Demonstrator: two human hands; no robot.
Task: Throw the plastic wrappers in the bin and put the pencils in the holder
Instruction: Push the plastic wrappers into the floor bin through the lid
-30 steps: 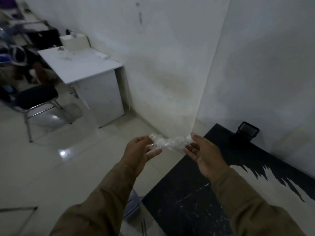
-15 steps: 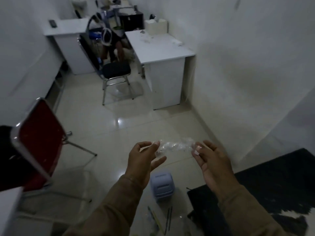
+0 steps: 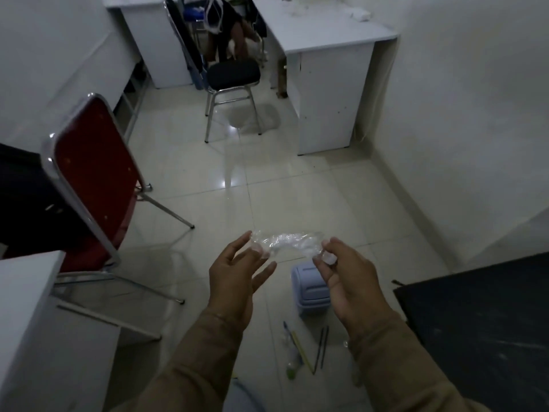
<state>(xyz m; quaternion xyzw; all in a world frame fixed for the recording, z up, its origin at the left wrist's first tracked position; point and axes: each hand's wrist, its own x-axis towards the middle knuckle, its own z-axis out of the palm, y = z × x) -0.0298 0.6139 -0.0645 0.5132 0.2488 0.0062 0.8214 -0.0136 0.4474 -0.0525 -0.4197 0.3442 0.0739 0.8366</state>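
A crumpled clear plastic wrapper [image 3: 286, 242] is stretched between my two hands above the floor. My left hand [image 3: 237, 273] pinches its left end, my right hand [image 3: 344, 275] pinches its right end. Below my right hand a small light-blue bin [image 3: 306, 288] with a swing lid stands on the tiles, partly hidden by that hand. Nearer to me several pencils [image 3: 322, 346] and pens lie loose on the floor, one of them yellow [image 3: 301, 350]. I see no holder that I can make out.
A red folding chair [image 3: 92, 176] stands at the left beside a white desk corner [image 3: 26, 316]. A dark mat [image 3: 481, 322] lies at the right. A black-seated chair [image 3: 233, 75] and a white desk [image 3: 323, 37] stand further back, walls on both sides.
My view has swung left and down from the wall corner to the floor. The bin and pencils have come into sight. Both hands still hold the wrapper.
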